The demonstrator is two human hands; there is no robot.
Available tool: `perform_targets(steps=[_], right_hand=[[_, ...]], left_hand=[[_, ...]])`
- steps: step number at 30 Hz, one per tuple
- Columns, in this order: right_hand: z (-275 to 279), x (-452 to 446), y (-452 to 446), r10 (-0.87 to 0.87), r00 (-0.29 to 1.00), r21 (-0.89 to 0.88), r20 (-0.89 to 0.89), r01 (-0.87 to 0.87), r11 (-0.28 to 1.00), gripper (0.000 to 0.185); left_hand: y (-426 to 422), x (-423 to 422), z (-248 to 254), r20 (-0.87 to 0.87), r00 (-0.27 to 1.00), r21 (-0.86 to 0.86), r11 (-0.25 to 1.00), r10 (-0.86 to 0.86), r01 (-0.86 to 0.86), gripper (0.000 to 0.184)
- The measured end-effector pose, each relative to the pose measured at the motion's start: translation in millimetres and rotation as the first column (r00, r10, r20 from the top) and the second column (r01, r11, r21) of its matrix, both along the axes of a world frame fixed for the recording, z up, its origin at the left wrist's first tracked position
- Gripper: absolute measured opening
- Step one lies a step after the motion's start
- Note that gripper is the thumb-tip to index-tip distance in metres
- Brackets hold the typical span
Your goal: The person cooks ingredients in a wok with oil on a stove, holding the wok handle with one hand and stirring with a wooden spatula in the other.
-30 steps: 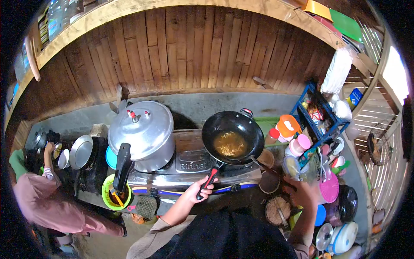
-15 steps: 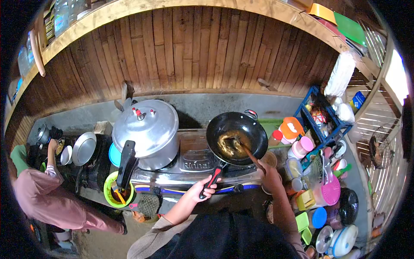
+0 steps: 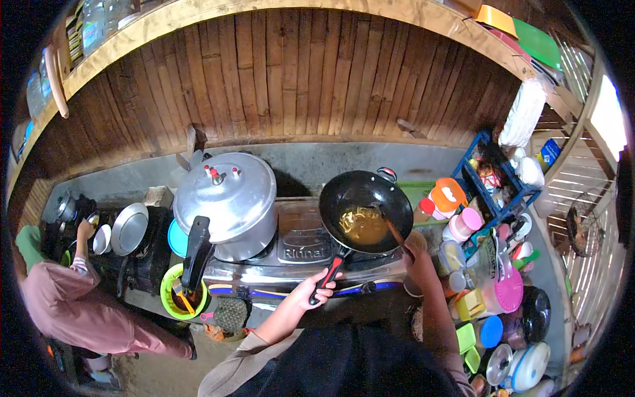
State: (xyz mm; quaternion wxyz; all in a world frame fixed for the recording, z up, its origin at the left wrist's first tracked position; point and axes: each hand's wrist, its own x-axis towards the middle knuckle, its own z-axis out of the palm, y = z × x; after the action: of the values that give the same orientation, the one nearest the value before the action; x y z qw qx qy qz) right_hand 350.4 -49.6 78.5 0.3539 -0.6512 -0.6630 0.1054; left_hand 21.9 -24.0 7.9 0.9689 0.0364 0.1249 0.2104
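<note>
A black wok (image 3: 337, 192) rests on the right burner of the gas stove (image 3: 299, 231). Brownish liquid with pale yellowish pieces (image 3: 360, 221) lies in its bottom. My left hand (image 3: 315, 288) is closed around the wok's red and black handle (image 3: 332, 271). My right hand (image 3: 417, 258) is closed on the wooden handle of a spatula (image 3: 393, 231). The spatula slants into the wok from the right, and its working end is partly hidden in the liquid. A large silver pressure cooker (image 3: 228, 198) stands on the left burner, its black handle pointing towards me.
Tubs, jars and lids (image 3: 489, 298) crowd the counter on the right, with a blue rack (image 3: 489, 178) behind them. A yellow-green basin (image 3: 169, 308) sits left of the stove. Another person (image 3: 79, 308) stands at far left, reaching towards small pans. A bamboo wall (image 3: 284, 79) rises behind.
The spatula and my right hand have moved slightly right. The pale pieces now sit more bunched in the liquid, which shows more widely. My left hand keeps its hold on the handle.
</note>
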Motion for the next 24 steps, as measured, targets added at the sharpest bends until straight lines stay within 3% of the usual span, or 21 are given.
perform_targets(steps=[2,6,9,14,18,20,24], right_hand=[[19.1,2.9,-20.0,-0.094,0.996,-0.245,0.007,0.093,0.965,0.04],[51.0,7.8,-54.6,-0.045,0.999,-0.235,-0.011,0.041,0.971,0.041],[70.9,9.4,-75.2,-0.033,0.993,-0.235,0.109,0.058,0.97,0.038],[117.0,3.5,-98.0,0.038,0.992,-0.385,0.122,0.012,0.923,0.037],[130.1,12.3,-109.5,0.04,0.988,-0.412,0.148,0.025,0.911,0.039],[134.6,13.3,-115.8,0.047,0.983,-0.31,0.178,0.011,0.951,0.039],[130.6,15.9,-117.2,0.025,0.982,-0.36,0.186,0.045,0.932,0.038]], left_hand=[[-0.1,-0.4,0.2,0.009,1.0,-0.026,1.0,0.001,-0.001,0.042],[1.0,-0.3,-1.5,-0.026,1.0,-0.019,1.0,0.001,-0.002,0.041],[0.9,-0.6,-1.3,0.003,1.0,-0.013,1.0,-0.008,0.008,0.041],[1.3,-0.7,0.0,-0.013,1.0,-0.006,1.0,-0.008,0.007,0.041],[1.0,-0.5,3.0,-0.028,1.0,0.003,1.0,-0.005,0.005,0.042],[1.2,-1.0,2.6,-0.02,1.0,-0.014,1.0,-0.014,0.013,0.042],[2.0,-1.3,2.1,0.002,1.0,-0.014,1.0,-0.02,0.02,0.042]])
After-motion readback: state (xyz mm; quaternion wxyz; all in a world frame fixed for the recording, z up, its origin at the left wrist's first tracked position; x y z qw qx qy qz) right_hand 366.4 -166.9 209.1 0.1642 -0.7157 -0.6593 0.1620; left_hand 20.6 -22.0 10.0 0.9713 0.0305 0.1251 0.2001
